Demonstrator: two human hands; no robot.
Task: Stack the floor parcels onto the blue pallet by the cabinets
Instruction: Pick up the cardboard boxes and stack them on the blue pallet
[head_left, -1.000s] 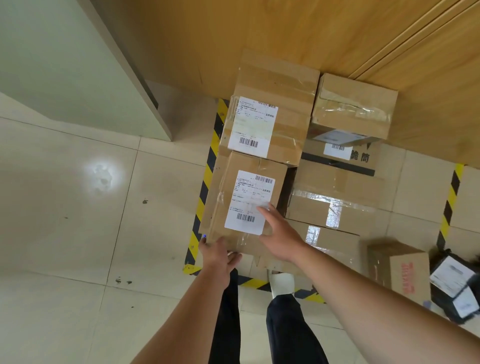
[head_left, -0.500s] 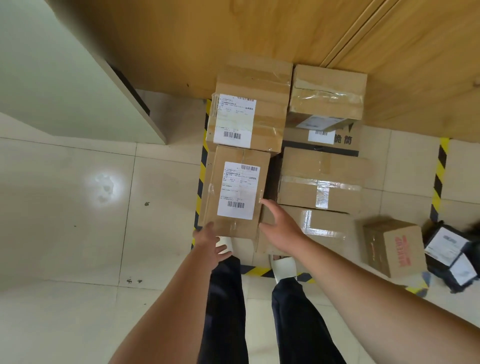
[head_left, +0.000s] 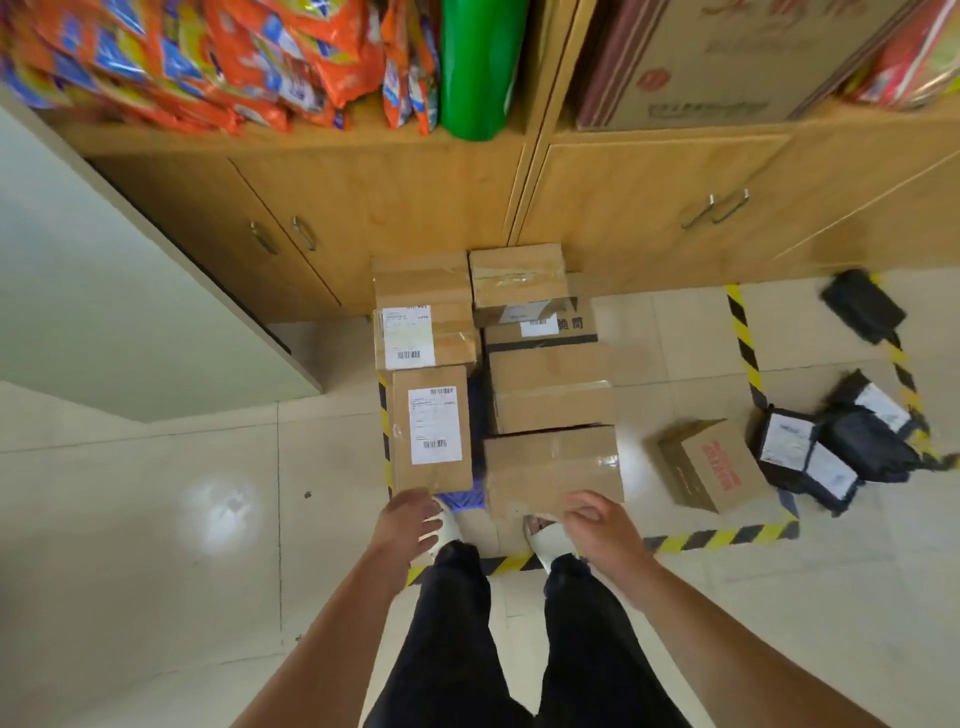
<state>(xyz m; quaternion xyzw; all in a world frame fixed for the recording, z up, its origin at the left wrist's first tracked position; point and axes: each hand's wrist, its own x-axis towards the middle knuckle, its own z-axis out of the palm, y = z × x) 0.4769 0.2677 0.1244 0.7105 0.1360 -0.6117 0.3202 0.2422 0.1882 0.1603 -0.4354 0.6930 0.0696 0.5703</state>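
Observation:
Several brown cardboard parcels are stacked on the blue pallet, of which only a small strip shows near my feet. The front-left labelled box lies flat on the stack. My left hand hovers just below its near edge, fingers apart, holding nothing. My right hand is loose and empty below the front-right taped box. On the floor to the right stand a small box with red print and several black mailer bags.
Wooden cabinets with handles stand behind the pallet, with snack bags and cartons on the shelf above. A pale green panel rises at the left. Yellow-black floor tape frames the pallet area. My feet are at the pallet's near edge.
Both hands have come off the front-left labelled box and drawn back toward me. The view has tilted up and away, so the cabinets and shelf now show.

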